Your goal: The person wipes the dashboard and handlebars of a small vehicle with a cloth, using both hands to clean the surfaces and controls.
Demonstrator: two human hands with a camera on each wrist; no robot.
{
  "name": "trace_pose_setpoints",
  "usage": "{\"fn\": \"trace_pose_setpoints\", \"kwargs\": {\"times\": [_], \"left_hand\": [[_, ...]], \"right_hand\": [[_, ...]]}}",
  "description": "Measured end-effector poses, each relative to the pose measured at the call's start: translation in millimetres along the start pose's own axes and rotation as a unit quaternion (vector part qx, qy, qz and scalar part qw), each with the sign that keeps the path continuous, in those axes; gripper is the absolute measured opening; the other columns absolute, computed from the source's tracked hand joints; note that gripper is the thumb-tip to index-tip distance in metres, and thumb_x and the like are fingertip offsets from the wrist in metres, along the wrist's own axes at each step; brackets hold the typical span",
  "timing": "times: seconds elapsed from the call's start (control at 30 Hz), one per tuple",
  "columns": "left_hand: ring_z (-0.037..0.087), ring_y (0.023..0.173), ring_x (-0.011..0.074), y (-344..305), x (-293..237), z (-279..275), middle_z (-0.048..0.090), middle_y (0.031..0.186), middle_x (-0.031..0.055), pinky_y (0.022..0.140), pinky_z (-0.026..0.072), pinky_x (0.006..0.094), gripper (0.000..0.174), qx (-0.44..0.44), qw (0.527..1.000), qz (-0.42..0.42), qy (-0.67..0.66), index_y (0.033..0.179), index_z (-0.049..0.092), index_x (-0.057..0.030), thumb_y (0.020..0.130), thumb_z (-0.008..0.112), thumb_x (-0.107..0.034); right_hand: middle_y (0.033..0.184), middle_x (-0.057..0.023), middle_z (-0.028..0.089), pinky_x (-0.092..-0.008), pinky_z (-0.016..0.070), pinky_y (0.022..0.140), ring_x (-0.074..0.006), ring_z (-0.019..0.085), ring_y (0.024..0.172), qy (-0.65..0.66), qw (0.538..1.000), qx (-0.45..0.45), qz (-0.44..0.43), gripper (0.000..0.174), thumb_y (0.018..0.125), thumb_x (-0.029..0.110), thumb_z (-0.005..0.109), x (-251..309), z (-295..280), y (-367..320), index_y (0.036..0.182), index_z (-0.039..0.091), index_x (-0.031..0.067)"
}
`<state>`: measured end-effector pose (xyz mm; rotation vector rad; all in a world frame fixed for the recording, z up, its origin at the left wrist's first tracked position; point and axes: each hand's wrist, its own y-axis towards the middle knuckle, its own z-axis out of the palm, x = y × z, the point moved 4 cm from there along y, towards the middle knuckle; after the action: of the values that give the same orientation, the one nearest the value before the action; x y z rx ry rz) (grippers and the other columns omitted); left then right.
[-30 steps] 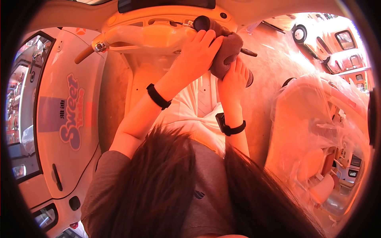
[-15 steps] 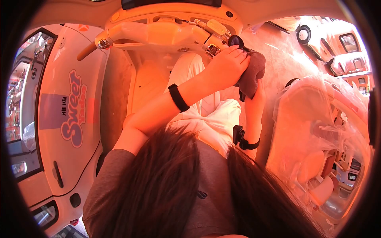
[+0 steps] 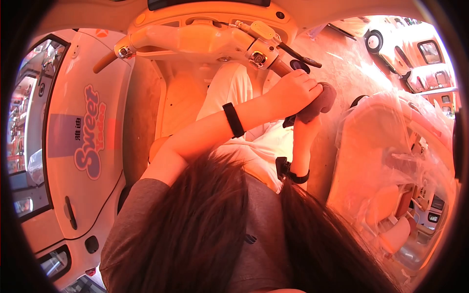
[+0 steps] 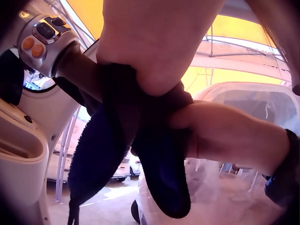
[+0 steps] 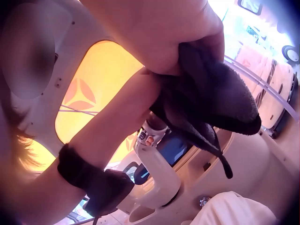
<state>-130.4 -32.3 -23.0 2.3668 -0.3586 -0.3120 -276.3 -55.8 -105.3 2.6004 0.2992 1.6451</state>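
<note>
A dark fuzzy cloth piece (image 3: 320,103) hangs off the outer end of the right handlebar grip (image 3: 279,67). My left hand (image 3: 294,93) reaches across and holds its upper side, fingers curled over it. Below, my right hand (image 3: 306,129) grips the lower part; the cloth hides some of its fingers. In the left wrist view the cloth (image 4: 164,178) hangs in two flaps between my left hand (image 4: 150,47) and my right hand (image 4: 206,129). The right wrist view shows my right hand (image 5: 164,33) pinching the cloth (image 5: 220,98), with my left hand (image 5: 136,91) beside it.
The handlebar body (image 3: 195,40) spans the front, with a brake lever (image 3: 300,56) by the right grip and another grip (image 3: 105,63) at the left. A white vehicle door (image 3: 83,195) stands left; a plastic-wrapped vehicle (image 3: 371,141) stands right.
Both hands and the cloth have moved right and toward the body. The right grip and brake lever, earlier covered, now show.
</note>
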Motion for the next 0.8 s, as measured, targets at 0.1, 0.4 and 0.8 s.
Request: {"fn": "trace_pose_setpoints", "kwargs": {"times": [0.1,0.4,0.8], "left_hand": [[0.066,0.111,0.0243,-3,-6,-1,0.071,0.111,0.0061,0.102,0.0504,0.0392,0.033,-0.011,1.0,0.008,-0.01,0.114,0.07,-0.0063,0.082,0.064,-0.016],[0.062,0.125,0.0272,-20,-14,-12,0.069,0.117,0.0055,0.11,0.0473,0.043,0.023,-0.062,0.992,0.061,-0.091,0.104,0.068,-0.0069,0.082,0.064,-0.014],[0.065,0.085,0.0268,-69,-21,-30,0.061,0.092,0.0068,0.076,0.054,0.0393,0.018,0.12,0.972,-0.069,-0.19,0.106,0.067,-0.0115,0.089,0.066,-0.017]], "right_hand": [[0.093,-0.0155,0.072,-0.0374,0.0537,0.08,-0.0219,0.069,0.091,-0.001,0.998,0.057,-0.04,0.027,0.09,0.008,0.069,-7,-4,-7,0.112,0.065,-0.008],[0.124,-0.0144,0.068,-0.0357,0.0502,0.098,-0.0211,0.064,0.114,-0.016,0.994,0.09,-0.068,0.047,0.091,0.003,0.071,-12,-25,-31,0.134,0.056,-0.0058],[0.102,-0.021,0.071,-0.0385,0.0535,0.084,-0.0377,0.07,0.096,-0.053,0.989,0.111,-0.083,0.038,0.081,-0.007,0.068,2,-58,-48,0.119,0.065,-0.0005]]}}
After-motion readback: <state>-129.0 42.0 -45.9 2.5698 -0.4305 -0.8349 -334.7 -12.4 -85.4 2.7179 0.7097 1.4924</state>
